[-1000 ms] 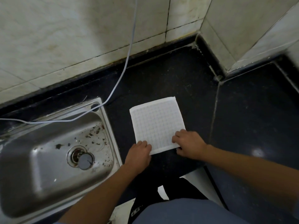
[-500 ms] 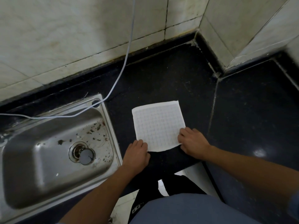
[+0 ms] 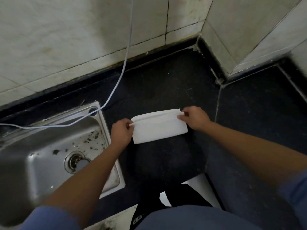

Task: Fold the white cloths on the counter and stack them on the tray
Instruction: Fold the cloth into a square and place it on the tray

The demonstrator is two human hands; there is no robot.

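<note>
Pinching grips on both sides: the left hand (image 3: 122,131) nips the top-layer corner at the 9 o'clock end of the folded white rectangular cloth (image 3: 159,130), the right hand (image 3: 195,117) the corner at 3 o'clock. Between them the cloth lies flat on the black stone tabletop (image 3: 166,90). Curled fingers (image 3: 181,116) hide both corners. At 8 o'clock, the stainless steel sink (image 3: 33,146) runs off frame.

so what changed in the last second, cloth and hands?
The white gridded square cloth went from lying flat to folded in half. The left hand and right hand, earlier at its near corners, carried the near edge away from the person onto the far edge and now pinch the doubled far corners. The stainless steel sink, pale cable and black stone counter stayed put.
</note>
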